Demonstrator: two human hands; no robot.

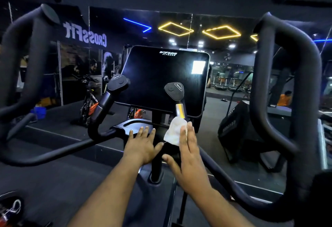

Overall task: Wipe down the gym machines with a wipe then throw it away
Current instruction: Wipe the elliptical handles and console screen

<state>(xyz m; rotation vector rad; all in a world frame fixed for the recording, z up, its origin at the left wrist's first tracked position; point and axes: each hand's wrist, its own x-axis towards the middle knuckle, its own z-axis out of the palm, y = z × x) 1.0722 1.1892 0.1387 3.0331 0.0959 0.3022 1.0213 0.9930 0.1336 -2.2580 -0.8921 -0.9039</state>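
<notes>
The white wipe [175, 131] lies crumpled against the lower stem of the right inner handle [177, 97], just below the dark console screen [161, 77]. The right hand [188, 147] presses it there with straight fingers, thumb spread out to the side. Left of the wipe, the left hand [142, 142] rests flat and relaxed on the black tray [124, 126] under the screen, holding nothing. Large looped handlebars [287, 86] flank the screen.

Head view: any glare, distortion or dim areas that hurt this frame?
Head view: a bright square glare sits on the dark console screen; the wide angle bows the outer handlebars; the gym is dim, yet both hands and the white wipe stay readable.
</notes>
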